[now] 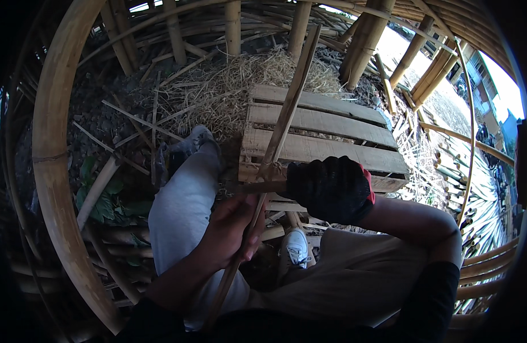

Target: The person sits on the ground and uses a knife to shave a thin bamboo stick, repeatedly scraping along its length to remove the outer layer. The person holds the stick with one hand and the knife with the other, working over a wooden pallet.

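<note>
A: What can't you make out?

B: The lower end of the bamboo strip (pixel 283 117) drops behind the dark sleeve at the bottom edge, and its top runs up among the poles. The tool in the right hand (pixel 331 188) is mostly buried in the black glove; only a brownish bar pokes out leftward, touching the strip. Whether it is a blade I cannot tell.

A: And the hands?

B: The left hand (pixel 232 231) is bare, its fingers clenched around the strip just below the crossing. The gloved right fingers are wrapped tight on the tool's handle.

A: Materials?

B: The strip is thin, flat, pale and fibrous. Behind it lies a wooden pallet (pixel 332 128) of rough grey slats, with dry straw (pixel 229 86) heaped beyond. A thick curved bamboo pole (pixel 49 154) arcs down the left.

A: Room to move?

B: Tight. The knees flank the hands, a white shoe (pixel 296 247) sits between, and split canes (pixel 475 200) crowd the right rim.
</note>
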Tool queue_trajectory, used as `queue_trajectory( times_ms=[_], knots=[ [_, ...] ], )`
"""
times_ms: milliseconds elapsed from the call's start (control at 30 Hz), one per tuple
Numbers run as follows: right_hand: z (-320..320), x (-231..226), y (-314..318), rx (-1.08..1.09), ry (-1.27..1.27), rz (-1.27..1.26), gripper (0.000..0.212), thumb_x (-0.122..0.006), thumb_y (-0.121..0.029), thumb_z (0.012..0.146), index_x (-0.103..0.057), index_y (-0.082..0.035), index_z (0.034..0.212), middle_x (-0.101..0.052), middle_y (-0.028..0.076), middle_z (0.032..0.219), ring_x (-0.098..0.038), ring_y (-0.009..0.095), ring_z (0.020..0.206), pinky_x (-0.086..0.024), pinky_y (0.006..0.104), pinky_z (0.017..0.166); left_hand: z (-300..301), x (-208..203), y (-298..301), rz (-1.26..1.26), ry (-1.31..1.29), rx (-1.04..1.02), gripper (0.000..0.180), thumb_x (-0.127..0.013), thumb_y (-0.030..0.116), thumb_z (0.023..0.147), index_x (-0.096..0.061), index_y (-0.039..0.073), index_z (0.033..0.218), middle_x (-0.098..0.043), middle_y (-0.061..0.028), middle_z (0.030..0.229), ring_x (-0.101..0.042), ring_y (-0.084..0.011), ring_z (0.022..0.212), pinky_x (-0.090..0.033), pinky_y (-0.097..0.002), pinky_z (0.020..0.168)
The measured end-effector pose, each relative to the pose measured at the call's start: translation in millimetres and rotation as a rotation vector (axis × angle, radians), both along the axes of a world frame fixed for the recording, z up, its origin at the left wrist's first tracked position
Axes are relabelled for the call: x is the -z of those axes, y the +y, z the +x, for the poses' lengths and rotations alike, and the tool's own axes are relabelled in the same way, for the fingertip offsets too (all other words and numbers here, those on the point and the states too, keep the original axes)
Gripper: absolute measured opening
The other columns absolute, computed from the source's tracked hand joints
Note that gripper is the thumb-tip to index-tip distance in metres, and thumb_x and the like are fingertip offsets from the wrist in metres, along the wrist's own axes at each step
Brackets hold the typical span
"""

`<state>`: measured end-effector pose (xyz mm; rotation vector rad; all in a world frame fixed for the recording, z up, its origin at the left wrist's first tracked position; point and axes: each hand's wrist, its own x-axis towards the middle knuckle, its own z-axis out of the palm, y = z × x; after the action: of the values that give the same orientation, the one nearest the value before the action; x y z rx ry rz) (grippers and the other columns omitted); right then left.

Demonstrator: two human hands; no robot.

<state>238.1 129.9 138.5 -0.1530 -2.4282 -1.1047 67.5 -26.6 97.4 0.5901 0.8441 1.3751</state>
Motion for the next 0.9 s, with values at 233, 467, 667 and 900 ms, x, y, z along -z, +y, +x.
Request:
queue_trajectory(
  times_ms=[233, 467, 667, 900],
  knots=[
    [-9.6, 0.4, 15.9, -0.089, 0.039, 0.003, 0.02, -0.058, -0.029, 0.092, -0.055, -0.013, 0.081, -0.04, -0.001, 0.059, -0.044, 0.012, 0.047, -0.033, 0.0313, 0.039, -2.4, -0.3, 6.4, -0.067, -0.03, -0.018, 0.03, -0.037, 0.037, 0.11, -0.048, 0.009, 0.105, -0.044, 0.0004, 0.055, -0.038, -0.0077, 0.034, -0.033, -0.0222, 0.032],
    [-18.6, 3.0, 32.8, -0.162, 0.048, -0.074, 0.016, -0.06, -0.027, 0.089, -0.057, -0.015, 0.08, -0.042, 0.0, 0.06, -0.045, 0.015, 0.046, -0.036, 0.0325, 0.042, -5.2, 1.4, 11.1, -0.07, 0.014, -0.03, 0.031, -0.036, 0.036, 0.11, -0.049, 0.008, 0.105, -0.045, 0.0003, 0.057, -0.04, -0.0077, 0.036, -0.033, -0.0225, 0.033],
    [-28.0, -0.6, 47.6, -0.051, 0.072, 0.008, 0.014, -0.063, -0.025, 0.083, -0.055, -0.015, 0.076, -0.045, 0.001, 0.061, -0.049, 0.017, 0.05, -0.038, 0.0342, 0.043, -7.1, -2.4, 12.4, -0.088, 0.036, -0.04, 0.032, -0.035, 0.036, 0.11, -0.048, 0.009, 0.102, -0.043, 0.002, 0.056, -0.036, -0.0068, 0.035, -0.03, -0.0215, 0.033],
    [-31.9, 2.3, 37.7, -0.048, 0.009, -0.19, 0.018, -0.067, -0.027, 0.084, -0.055, -0.017, 0.076, -0.049, 0.0, 0.064, -0.053, 0.018, 0.054, -0.043, 0.0358, 0.048, -12.2, 2.8, 9.2, -0.101, 0.011, -0.048, 0.032, -0.035, 0.037, 0.11, -0.048, 0.01, 0.101, -0.042, 0.0021, 0.055, -0.037, -0.007, 0.034, -0.03, -0.0218, 0.032]
  ],
)
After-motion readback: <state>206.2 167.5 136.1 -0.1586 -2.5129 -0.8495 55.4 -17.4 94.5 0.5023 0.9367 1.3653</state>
